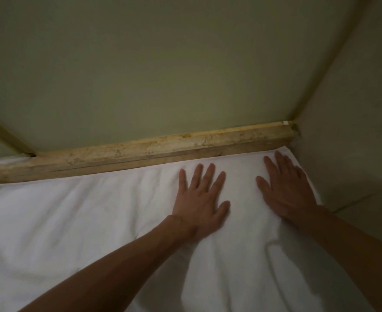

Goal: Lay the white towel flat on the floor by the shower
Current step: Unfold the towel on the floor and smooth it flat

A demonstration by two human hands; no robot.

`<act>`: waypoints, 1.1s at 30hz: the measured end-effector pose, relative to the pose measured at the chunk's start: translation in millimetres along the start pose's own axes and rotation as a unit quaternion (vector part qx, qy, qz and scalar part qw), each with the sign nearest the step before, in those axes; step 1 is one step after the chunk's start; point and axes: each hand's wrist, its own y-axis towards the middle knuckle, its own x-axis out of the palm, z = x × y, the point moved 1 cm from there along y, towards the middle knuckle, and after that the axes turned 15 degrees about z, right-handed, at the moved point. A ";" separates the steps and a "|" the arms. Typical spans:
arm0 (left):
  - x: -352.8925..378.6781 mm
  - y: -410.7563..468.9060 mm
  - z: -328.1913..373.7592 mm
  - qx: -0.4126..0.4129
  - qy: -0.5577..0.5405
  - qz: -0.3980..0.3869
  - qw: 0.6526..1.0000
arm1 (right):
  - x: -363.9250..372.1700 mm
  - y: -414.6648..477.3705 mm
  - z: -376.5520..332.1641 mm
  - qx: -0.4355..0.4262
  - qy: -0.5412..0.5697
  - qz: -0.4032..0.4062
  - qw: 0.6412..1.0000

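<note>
White towel (95, 221) spread on floor, far edge against stone threshold (140, 152), long axis running left-right along it. Left hand (202, 199) and right hand (286, 190) flat, fingers splayed, pressing right end.

Single head-worn view, angled forward and down, close above the white towel (95, 221), facing the stone threshold (140, 152)
</note>
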 end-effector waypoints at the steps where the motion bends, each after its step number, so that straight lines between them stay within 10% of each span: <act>1: 0.1 0.0 0.2 -0.001 0.000 0.001 1.000 | -0.3 0.7 -0.2 0.011 0.005 0.005 1.000; 33: -51.6 -107.0 -12.8 -0.084 -0.018 -0.049 0.995 | -26.6 -86.2 -120.9 -0.148 -0.002 -0.030 0.988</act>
